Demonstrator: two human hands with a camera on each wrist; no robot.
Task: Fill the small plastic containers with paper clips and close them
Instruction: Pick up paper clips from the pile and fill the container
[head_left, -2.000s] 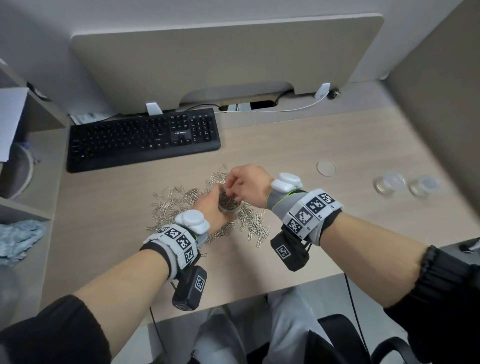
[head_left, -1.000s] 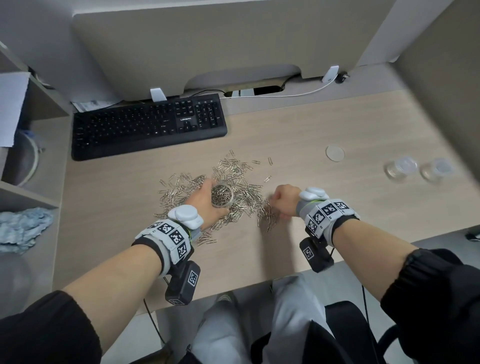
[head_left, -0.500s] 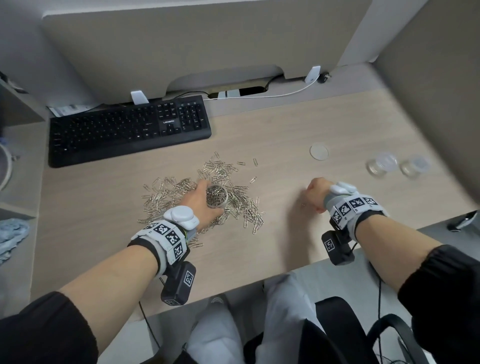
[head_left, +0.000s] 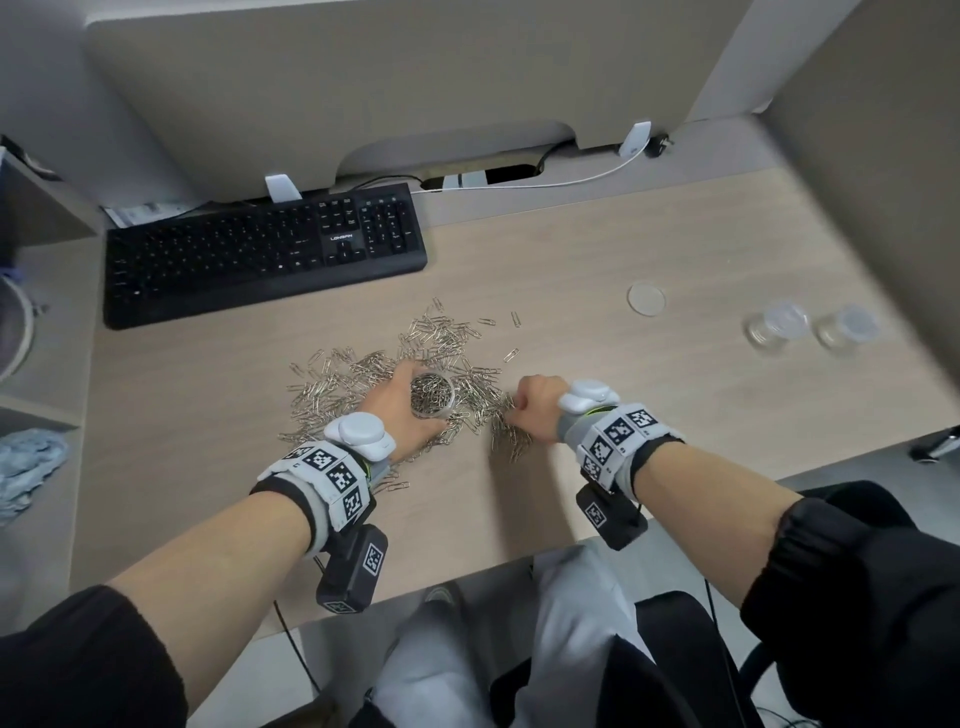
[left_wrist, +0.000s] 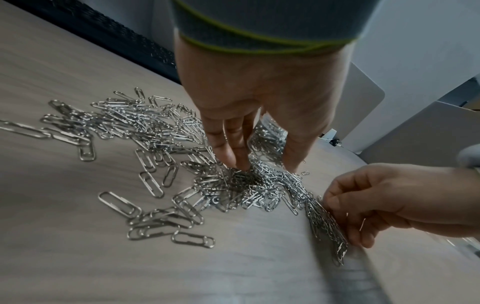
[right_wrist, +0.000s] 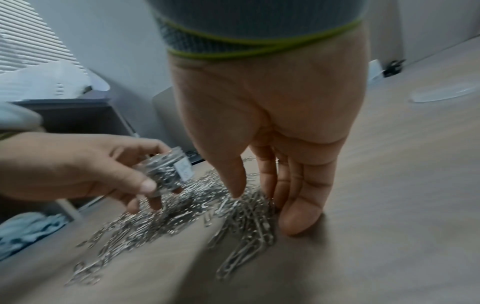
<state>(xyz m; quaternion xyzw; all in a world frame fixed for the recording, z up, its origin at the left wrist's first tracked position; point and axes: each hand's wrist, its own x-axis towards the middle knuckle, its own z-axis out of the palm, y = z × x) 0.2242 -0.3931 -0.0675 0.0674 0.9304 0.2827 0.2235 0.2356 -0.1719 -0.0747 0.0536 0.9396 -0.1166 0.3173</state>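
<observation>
My left hand (head_left: 402, 410) grips a small clear container (head_left: 432, 396), open at the top and packed with paper clips, just above the middle of the clip pile (head_left: 358, 374) on the desk. The right wrist view shows the container (right_wrist: 166, 170) tilted between the left thumb and fingers. At the pile's right edge, my right hand (head_left: 527, 410) pinches a bunch of clips (right_wrist: 249, 218) between thumb and curled fingers against the desk. A loose round lid (head_left: 646, 298) lies further right. Two closed containers (head_left: 776, 327) (head_left: 844, 327) stand near the right edge.
A black keyboard (head_left: 265, 249) lies behind the pile, in front of the grey divider panel. Shelves with a blue cloth (head_left: 26, 467) stand at the left. A white cable (head_left: 571, 179) runs along the back. Bare desk (head_left: 649, 395) lies between the pile and the closed containers.
My right hand left the container's mouth, swung out to the right over bare desk, then came back to the pile's right edge and took hold of clips. The left hand kept holding the container.
</observation>
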